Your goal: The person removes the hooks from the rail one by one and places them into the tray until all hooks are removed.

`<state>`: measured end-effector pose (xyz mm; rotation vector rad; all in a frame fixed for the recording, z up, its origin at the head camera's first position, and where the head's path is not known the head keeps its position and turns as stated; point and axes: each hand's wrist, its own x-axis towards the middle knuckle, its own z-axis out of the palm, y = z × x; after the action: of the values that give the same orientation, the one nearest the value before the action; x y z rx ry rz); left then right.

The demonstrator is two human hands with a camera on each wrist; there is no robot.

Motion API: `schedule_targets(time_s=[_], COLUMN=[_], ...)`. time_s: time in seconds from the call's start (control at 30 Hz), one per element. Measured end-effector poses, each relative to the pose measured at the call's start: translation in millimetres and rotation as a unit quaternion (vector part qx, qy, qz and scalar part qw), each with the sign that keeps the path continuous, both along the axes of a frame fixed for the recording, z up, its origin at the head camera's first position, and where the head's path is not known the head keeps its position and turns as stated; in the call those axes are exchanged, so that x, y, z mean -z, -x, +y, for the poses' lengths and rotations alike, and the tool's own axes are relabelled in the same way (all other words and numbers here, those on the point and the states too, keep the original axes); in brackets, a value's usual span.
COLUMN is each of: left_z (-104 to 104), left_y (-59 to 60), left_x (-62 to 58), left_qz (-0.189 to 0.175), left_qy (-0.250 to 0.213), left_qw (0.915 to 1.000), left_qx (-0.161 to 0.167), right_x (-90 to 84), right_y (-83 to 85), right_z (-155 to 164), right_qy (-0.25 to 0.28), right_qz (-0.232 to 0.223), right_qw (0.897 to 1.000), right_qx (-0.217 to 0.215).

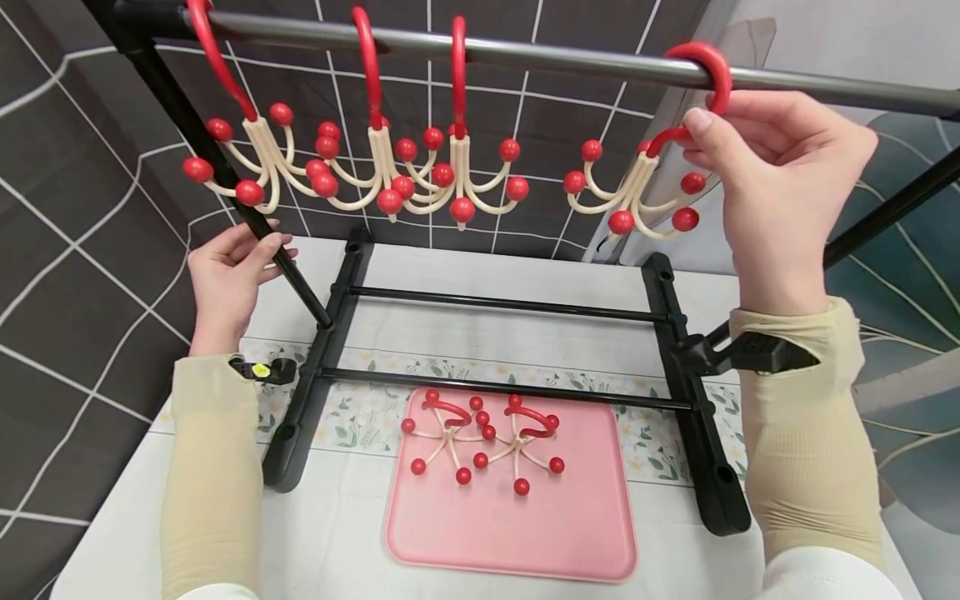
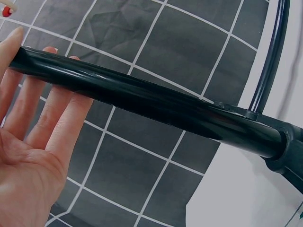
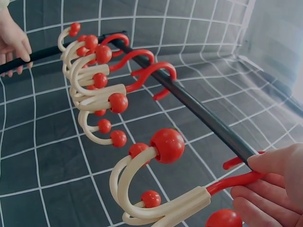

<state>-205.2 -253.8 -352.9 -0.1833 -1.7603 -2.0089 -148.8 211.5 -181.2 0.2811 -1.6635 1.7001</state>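
Note:
In the head view my right hand (image 1: 795, 179) pinches the red hook of a multi-arm hanger (image 1: 636, 185) with cream prongs and red ball tips. Its hook curves over the metal rail (image 1: 540, 60) near the right end. My left hand (image 1: 228, 279) holds the rack's slanted black post (image 1: 303, 292), thumb on one side and fingers behind it, as the left wrist view also shows. Several like hangers hang farther left, among them a middle hanger (image 1: 461, 167) and a leftmost hanger (image 1: 262, 154). The right wrist view shows the pinched hook (image 3: 236, 181) close up, against the rail.
A pink tray (image 1: 562, 525) on the white tabletop bears a left hanger (image 1: 448, 433) and a right hanger (image 1: 519, 442). Black base feet (image 1: 288, 450) and crossbars (image 1: 502, 304) of the rack stand around and behind it. A dark gridded cloth (image 1: 82, 275) covers the back and left.

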Motion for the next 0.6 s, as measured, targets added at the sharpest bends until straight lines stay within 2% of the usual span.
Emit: schedule_targets(time_s=[0.3, 0.6], left_z=[-1, -1], left_y=[1.7, 2.2], left_x=[0.8, 1.4], left_qz=[-0.001, 0.0], left_qy=[-0.009, -0.007], left_qw=[1.0, 1.0], left_qx=[0.001, -0.001], right_x=[2.1, -0.5], right_y=[1.0, 3.5], right_z=[5, 13], right_qy=[0.002, -0.035], right_qz=[-0.008, -0.003], right_qw=[1.0, 0.998], right_qx=[0.015, 0.059])
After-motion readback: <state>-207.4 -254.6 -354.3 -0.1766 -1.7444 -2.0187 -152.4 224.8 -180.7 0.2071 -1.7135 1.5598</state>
